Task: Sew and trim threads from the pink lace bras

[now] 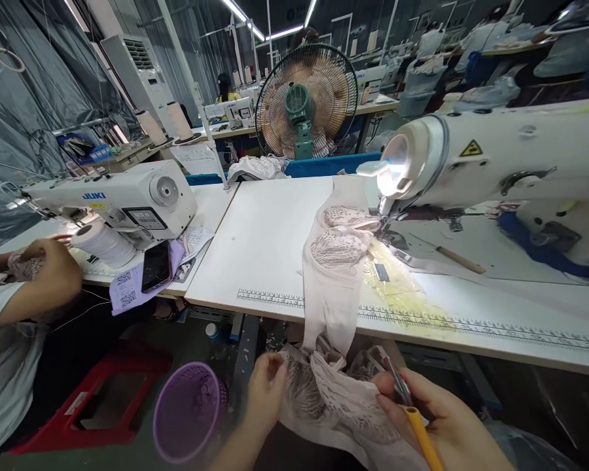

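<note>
Low in the view, my left hand (266, 391) pinches the edge of a pale pink lace bra (346, 396) that hangs in front of the table. My right hand (436, 418) is closed around thread snips (419, 428) with an orange-yellow handle and metal blades, and its fingertips also touch the bra fabric. More pale lace cups (341, 245) and a smooth band lie on the table, running from the edge up to the needle area of the right sewing machine (500, 154). My palms and part of the snips are hidden.
A wooden-handled awl-like tool (461, 260) and a yellowish plastic piece (392, 278) lie by the machine. At left, a co-worker's hand (59, 268) handles lace beside another machine (142, 196). A thread cone (103, 243), phone (156, 267), purple basket (189, 412), red stool (98, 399) and fan (307, 101) stand around.
</note>
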{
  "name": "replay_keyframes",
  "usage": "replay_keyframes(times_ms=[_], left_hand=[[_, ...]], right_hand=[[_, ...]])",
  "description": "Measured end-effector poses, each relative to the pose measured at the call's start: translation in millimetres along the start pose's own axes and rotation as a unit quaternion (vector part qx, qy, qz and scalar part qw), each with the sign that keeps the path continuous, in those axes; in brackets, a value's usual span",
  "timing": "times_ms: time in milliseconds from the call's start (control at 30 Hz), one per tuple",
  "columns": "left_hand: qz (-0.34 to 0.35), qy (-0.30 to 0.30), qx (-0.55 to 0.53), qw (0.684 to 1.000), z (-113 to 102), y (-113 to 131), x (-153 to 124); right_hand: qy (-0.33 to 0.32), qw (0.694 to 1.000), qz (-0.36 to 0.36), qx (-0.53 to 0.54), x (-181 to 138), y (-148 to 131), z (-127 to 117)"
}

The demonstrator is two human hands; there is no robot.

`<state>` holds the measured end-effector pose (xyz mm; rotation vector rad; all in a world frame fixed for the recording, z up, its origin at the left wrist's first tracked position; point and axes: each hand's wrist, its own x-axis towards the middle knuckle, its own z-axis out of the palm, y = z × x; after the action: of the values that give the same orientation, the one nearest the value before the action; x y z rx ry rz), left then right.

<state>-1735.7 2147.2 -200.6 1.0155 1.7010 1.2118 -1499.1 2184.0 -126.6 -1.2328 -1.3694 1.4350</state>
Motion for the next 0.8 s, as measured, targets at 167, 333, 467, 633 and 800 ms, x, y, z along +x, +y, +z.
replay_keyframes(times_ms=[167,333,467,633,800], left_hand=[[-0.247,-0.161,-0.194,0.936,1.7,-15.3,-20.0],[-0.391,-0.270,-0.293,0.830,21.4,-4.5,-30.2],[-0.445,-0.263,-0.339,0.786,46.1,-2.4,-24.8],[-0.474,-0.227,-0.355,0.773,69.8,-0.2,-20.0],[-0.455,-0.225,-0.383,0.772,75.2,-1.3,-20.6]], right_hand=[[0.005,0.995,0.035,0.092,-7.9,5.4,3.6],[0.046,0.993,0.046,0.102,-11.7,-1.5,5.1],[0.039,0.996,0.027,0.080,-21.2,-10.0,4.2],[0.068,0.995,-0.071,0.009,-39.4,-20.3,11.5],[0.034,0.991,-0.122,-0.045,-39.5,-7.5,2.5]])
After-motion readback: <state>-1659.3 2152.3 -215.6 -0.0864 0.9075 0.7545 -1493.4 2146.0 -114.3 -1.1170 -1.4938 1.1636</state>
